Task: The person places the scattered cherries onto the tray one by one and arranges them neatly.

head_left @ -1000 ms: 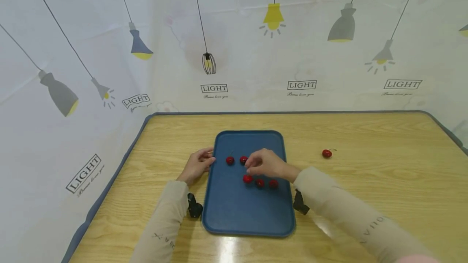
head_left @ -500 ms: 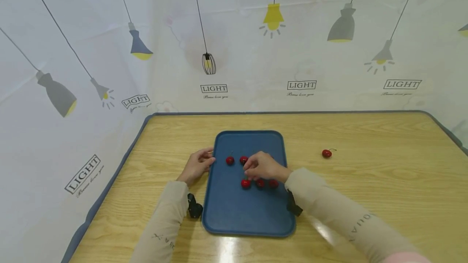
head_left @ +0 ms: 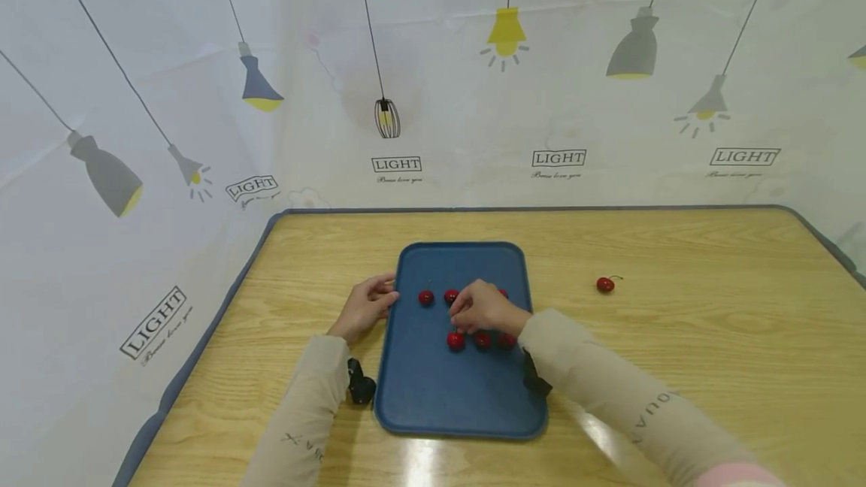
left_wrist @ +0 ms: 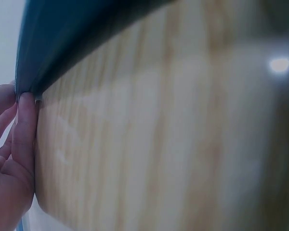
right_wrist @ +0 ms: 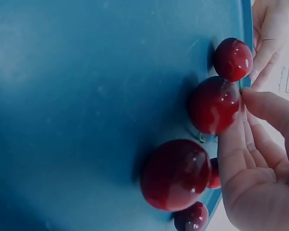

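Near the middle of a blue tray, my right hand pinches the stem of a red cherry between thumb and fingertips. That cherry hangs close to the tray surface in the right wrist view; whether it touches is hard to tell. To its right lie two cherries, one beside the other. Farther back are a left cherry, a second cherry and one partly hidden by the hand. My left hand touches the tray's left rim with its fingertips, extended in the left wrist view.
A single cherry with a stem lies on the wooden table, right of the tray. White sheeting printed with lamps rises behind the table and along its left side.
My right hand has moved slightly toward me, bringing the pinched cherry down in line with the two beside it. A far cherry now peeks out behind the hand. The left hand stays put.
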### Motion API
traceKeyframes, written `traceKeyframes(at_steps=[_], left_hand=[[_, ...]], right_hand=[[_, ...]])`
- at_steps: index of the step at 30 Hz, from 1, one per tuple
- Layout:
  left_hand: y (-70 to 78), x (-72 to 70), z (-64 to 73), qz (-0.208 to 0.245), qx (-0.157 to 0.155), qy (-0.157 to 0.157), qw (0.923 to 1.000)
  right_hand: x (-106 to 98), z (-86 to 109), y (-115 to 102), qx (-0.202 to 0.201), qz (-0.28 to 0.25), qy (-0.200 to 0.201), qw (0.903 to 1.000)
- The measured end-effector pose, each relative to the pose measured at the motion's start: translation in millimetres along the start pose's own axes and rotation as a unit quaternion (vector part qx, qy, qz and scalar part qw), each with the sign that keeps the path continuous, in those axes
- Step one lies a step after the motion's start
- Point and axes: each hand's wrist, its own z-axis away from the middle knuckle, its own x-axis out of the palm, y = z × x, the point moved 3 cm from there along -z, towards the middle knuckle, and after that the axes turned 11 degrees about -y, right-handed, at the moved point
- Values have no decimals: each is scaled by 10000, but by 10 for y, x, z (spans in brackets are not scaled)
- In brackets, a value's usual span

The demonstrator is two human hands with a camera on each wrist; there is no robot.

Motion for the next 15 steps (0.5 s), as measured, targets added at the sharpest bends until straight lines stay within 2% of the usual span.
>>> traceKeyframes(at_steps=[15], left_hand=[[6,-3,12,28,-69,7,10000]], right_hand=[[33,-43,33,280,-176,87,9994]])
